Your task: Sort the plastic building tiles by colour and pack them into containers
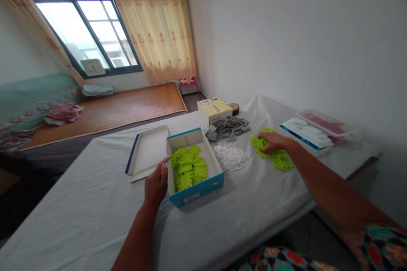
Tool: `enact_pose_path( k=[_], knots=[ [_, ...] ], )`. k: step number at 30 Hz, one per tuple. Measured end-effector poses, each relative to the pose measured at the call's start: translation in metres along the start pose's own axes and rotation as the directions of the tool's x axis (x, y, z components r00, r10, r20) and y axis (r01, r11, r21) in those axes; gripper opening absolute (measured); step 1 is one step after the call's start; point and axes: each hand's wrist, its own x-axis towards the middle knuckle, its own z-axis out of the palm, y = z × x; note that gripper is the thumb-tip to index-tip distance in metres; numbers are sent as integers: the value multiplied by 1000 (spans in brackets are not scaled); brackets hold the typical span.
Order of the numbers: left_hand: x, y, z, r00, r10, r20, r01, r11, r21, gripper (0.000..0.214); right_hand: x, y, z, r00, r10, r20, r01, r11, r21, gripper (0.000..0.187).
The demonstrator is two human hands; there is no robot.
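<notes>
My left hand [157, 181] grips the left wall of an open blue cardboard box [197, 193], thumb toward the near corner. A heap of flat lime-green gear-shaped pieces [186, 167] lies inside it. Over to the right, my right hand [272, 141] reaches down with curled fingers around some lime-green toothed pieces [282, 160] on the cloth. How many it holds is hidden. Between the box and that pile are small white frame-like pieces [230, 156]. Grey gear pieces [232, 127] are heaped behind them.
The upturned box lid [149, 152] lies left of the box. Farther back stand a yellow-and-white box [214, 110] and a roll of tape [234, 109]. White parts [307, 132] and a clear plastic container [329, 123] sit by the wall. A white cloth [95, 203] covers the table.
</notes>
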Motion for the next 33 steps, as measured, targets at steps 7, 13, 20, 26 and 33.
enact_pose_path(
  k=[7, 13, 20, 26, 33],
  knots=[
    [1, 0, 1, 1000, -5, -7, 5, 1000, 12, 50, -4, -10, 4, 999, 46, -4, -47, 996, -76, 80],
    [0, -1, 1, 1000, -2, 5, 2, 1000, 26, 50, 0, -28, -2, 994, 104, 30, -96, 976, -194, 59],
    [-1, -3, 2, 1000, 0, 12, 0, 1000, -9, 48, -3, -10, -9, 996, 40, -77, -43, 999, -30, 47],
    [0, -4, 3, 1000, 3, 24, -3, 1000, 1, 48, -12, -47, -62, 966, -121, -229, 150, 982, 112, 41],
    [-1, -2, 2, 1000, 6, 10, -6, 1000, 5, 48, -27, -216, -105, 695, -549, -464, 687, 696, 207, 42]
  ],
)
